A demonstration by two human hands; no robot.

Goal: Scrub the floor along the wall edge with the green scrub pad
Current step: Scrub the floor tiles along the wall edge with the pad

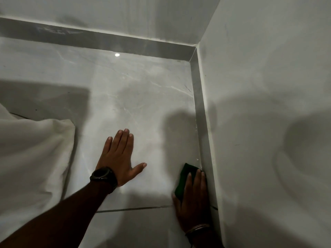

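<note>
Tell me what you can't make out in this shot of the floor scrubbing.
- Head view: most of the green scrub pad lies under the right hand.
- Floor beneath the white cloth is covered.
- Both elbows are cut off by the bottom edge.
- Watch face: too dark to read.

green scrub pad point(184, 178) | flat on floor point(143, 97) | touching wall edge point(203, 133)

The right hand point(194, 199) covers most of the green scrub pad point(185, 176); only its upper left part shows. The right forearm is cut off by the bottom edge at lower right. The white cloth point(34, 154) runs off the left edge. The left arm leaves the frame at the lower left corner.
</note>
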